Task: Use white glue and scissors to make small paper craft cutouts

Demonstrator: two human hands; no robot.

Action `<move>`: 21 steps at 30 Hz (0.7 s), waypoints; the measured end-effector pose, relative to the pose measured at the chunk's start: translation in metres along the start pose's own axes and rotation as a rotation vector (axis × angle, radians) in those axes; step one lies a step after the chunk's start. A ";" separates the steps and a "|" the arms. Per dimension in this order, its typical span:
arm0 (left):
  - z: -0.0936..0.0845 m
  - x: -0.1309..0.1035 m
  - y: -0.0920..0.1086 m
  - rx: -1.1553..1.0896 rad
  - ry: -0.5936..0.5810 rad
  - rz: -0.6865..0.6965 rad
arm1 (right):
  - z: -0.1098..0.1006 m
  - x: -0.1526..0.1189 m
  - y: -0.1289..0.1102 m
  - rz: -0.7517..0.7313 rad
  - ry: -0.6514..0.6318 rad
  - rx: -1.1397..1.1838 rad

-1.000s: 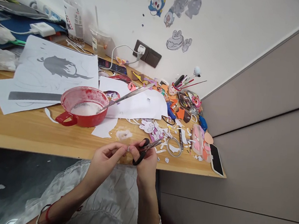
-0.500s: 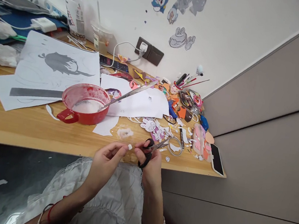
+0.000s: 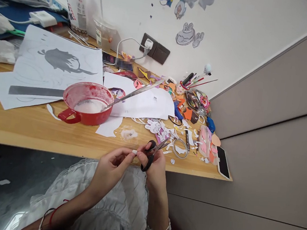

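Note:
Between the thumb and forefinger of my left hand (image 3: 114, 167) is a small white piece of paper (image 3: 134, 152). My right hand (image 3: 154, 167) has black-handled scissors (image 3: 151, 154) looped on its fingers, blades pointing up and to the right. My right thumb and fingertip also reach the paper piece's right side. Both hands are over the front edge of the wooden desk (image 3: 83, 144). Past them lie a whitish smear (image 3: 129, 134) on the wood and a paper bunny cutout (image 3: 153, 126).
A red enamel bowl (image 3: 86, 119) with whitish contents and a long metal utensil (image 3: 136, 94) stands at left. Printed sheets (image 3: 30, 53) lie behind it. Paper scraps, a tape ring (image 3: 180, 148), a pen cup (image 3: 182, 87) and a phone (image 3: 223, 163) fill the right side.
My right hand has come in to the left, and its fingertips now meet the paper piece pinched in my left hand. The scissors tilt more steeply upward. The view has shifted slightly.

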State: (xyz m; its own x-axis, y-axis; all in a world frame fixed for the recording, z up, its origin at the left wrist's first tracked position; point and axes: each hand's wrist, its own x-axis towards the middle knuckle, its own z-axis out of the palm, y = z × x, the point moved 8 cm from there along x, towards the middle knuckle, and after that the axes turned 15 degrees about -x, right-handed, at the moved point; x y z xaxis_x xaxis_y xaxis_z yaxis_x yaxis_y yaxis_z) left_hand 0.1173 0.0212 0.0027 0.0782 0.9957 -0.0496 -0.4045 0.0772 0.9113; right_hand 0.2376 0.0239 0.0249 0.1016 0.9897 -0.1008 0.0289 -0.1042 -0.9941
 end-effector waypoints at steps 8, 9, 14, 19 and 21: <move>-0.006 0.000 -0.001 0.154 0.008 0.050 | 0.002 0.004 -0.004 -0.025 -0.073 -0.066; -0.006 0.000 -0.001 0.159 0.006 0.060 | 0.002 0.005 -0.005 -0.022 -0.088 -0.073; -0.007 -0.001 0.000 0.148 -0.005 0.065 | 0.002 0.007 -0.008 0.002 -0.102 -0.084; -0.010 0.000 -0.003 0.120 -0.007 0.033 | 0.002 0.006 -0.005 0.007 -0.131 -0.094; -0.009 0.000 -0.003 0.120 -0.026 0.030 | 0.005 0.005 -0.003 0.007 -0.165 -0.102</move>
State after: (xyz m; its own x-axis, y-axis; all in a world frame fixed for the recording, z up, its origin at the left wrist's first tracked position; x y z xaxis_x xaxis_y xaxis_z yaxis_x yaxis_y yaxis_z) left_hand 0.1106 0.0215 -0.0036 0.0924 0.9956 -0.0127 -0.2950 0.0395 0.9547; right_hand 0.2332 0.0298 0.0271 -0.0620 0.9908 -0.1206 0.1299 -0.1118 -0.9852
